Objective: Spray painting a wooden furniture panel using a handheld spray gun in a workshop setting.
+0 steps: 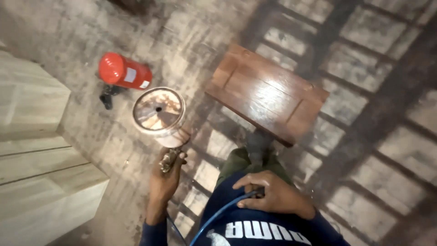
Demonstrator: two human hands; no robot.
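My left hand [166,177] is shut on the handle of a spray gun [169,157], held out in front of me. The gun's round metal cup [159,111] sits on top with its lid facing the camera. My right hand [273,196] rests against my stomach and grips a blue hose [223,212], which curves down to the left toward the gun. A glossy brown wooden panel [266,91] lies flat ahead of me, just right of the cup and apart from it.
A red cylinder like a fire extinguisher [124,71] lies on the dusty floor beyond the cup. Pale wooden boards [32,136] stand along the left. Grid-shaped shadows fall across the floor at right [364,114].
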